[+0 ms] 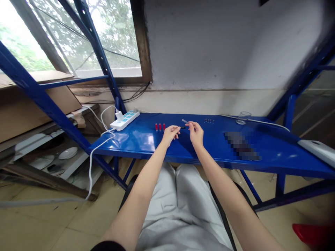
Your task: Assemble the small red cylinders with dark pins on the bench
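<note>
Over the blue table [141, 148], my left hand [170, 135] is closed with a short black stick-like piece [183, 127] between its fingertips, pointing right. A slim, pale, see-through tube [185, 121] sticks out to the left from the pinched fingers of my right hand [196, 133]. The two pieces are close together but look apart. Just beyond my left hand, three small red cylinders [160, 127] with pale lower ends stand in a row. Several tiny metallic pieces [209, 121] lie to the right of my right hand, too small to name.
A white power strip [125, 120] with a plug and cable lies at the table's left end. A clear glass [243, 118] stands at the back right. Nearer is a pixelated dark object [242, 145]. A white object [318, 150] sits at the right edge. Blue frame posts flank the table.
</note>
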Motion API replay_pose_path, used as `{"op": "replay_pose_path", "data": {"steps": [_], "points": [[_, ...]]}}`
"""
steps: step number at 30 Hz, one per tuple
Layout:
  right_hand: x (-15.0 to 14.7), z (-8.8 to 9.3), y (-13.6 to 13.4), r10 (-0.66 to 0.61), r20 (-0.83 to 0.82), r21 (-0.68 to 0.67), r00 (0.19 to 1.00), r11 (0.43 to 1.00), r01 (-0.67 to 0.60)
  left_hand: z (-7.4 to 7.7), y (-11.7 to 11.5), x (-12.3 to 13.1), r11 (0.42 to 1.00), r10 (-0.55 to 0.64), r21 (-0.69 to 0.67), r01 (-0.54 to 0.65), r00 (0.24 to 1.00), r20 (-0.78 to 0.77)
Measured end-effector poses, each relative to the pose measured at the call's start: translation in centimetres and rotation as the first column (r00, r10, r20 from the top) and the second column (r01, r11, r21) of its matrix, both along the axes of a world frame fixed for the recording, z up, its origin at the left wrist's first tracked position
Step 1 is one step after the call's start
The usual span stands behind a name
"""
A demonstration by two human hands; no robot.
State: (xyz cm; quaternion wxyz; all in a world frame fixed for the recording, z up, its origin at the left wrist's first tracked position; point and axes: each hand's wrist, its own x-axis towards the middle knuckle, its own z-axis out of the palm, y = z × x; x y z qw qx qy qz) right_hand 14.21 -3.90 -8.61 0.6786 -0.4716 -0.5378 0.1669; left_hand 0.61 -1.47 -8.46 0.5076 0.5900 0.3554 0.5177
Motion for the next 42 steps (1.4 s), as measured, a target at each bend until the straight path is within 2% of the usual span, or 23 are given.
{"op": "replay_pose_path", "data": {"steps": [3, 9, 17, 25, 30, 35, 39, 42], "points": [[-0.1, -0.3, 0.2, 0.105, 0.066, -0.044, 0.992, 0.994, -0.103, 0.0, -0.1, 0.0, 1.000, -0.021, 0.012, 0.021, 1.000, 0.002], [-0.2, -1.1, 0.9, 0.296, 0.178, -0.176, 0.938, 0.948, -0.265, -0.3, 0.3, -0.1, 0.998, 0.035, 0.044, -0.037, 0.999, 0.037], [0.0, -1.2, 1.0, 0.163, 0.372, -0.099, 0.914, 0.986, -0.136, -0.8, 0.7, 0.2, 0.990, 0.063, 0.131, -0.055, 0.996, -0.058], [-0.3, -1.0, 0.7, 0.180, 0.376, -0.148, 0.909, 0.980, -0.133, -1.3, 0.8, 0.3, 0.978, 0.080, 0.202, -0.053, 0.988, -0.130], [-0.3, -0.8, 0.5, 0.112, 0.330, -0.122, 0.937, 0.990, -0.075, -0.8, 0.4, 0.1, 0.970, 0.150, 0.212, -0.119, 0.979, -0.140], [2.3, -0.7, 2.4, 0.018, 0.211, -0.224, 0.977, 0.974, 0.030, -0.7, 0.4, 0.1, 0.978, 0.127, 0.189, -0.092, 0.975, -0.184], [5.7, -0.4, 4.6, -0.044, 0.325, -0.354, 0.945, 0.920, 0.165, -0.7, 0.2, 0.1, 0.982, 0.092, 0.182, -0.048, 0.965, -0.245], [7.3, -0.3, 5.8, -0.042, 0.471, -0.383, 0.881, 0.890, 0.246, -0.6, 0.0, 0.1, 0.980, 0.096, 0.194, -0.045, 0.960, -0.263]]}}
